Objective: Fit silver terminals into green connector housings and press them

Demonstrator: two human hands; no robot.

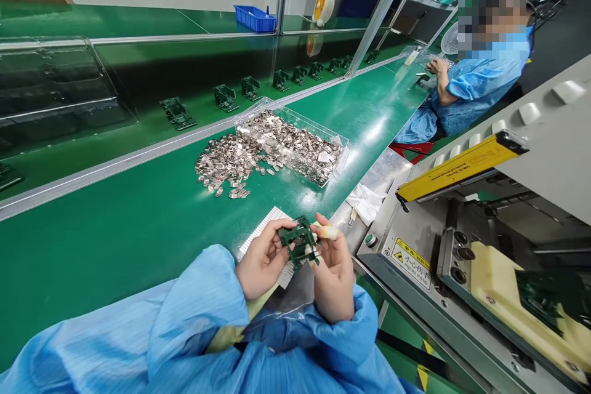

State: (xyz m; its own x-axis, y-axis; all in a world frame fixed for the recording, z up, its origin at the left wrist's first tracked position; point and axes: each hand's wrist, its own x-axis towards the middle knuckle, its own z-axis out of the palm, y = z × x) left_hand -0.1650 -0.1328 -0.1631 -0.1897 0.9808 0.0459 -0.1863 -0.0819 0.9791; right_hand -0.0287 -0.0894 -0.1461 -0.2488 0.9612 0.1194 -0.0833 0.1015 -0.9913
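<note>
Between my hands, above the bench's front edge, is a dark green plastic frame with cut-outs. My left hand pinches its left side between thumb and fingers. On the other side my right hand grips the frame's right edge; a finger there wears a yellowish cover. Under my hands lies a white sheet with a grid of small pieces, partly hidden. Farther back, a clear plastic tray holds many small metal pieces, and a loose pile of the same pieces spreads beside it on the green bench.
A machine with a yellow bar and a hand-injury warning label stands close on my right. Several similar green frames line the strip behind the bench rail. A co-worker in blue sits at the far right. A white cloth lies near the machine.
</note>
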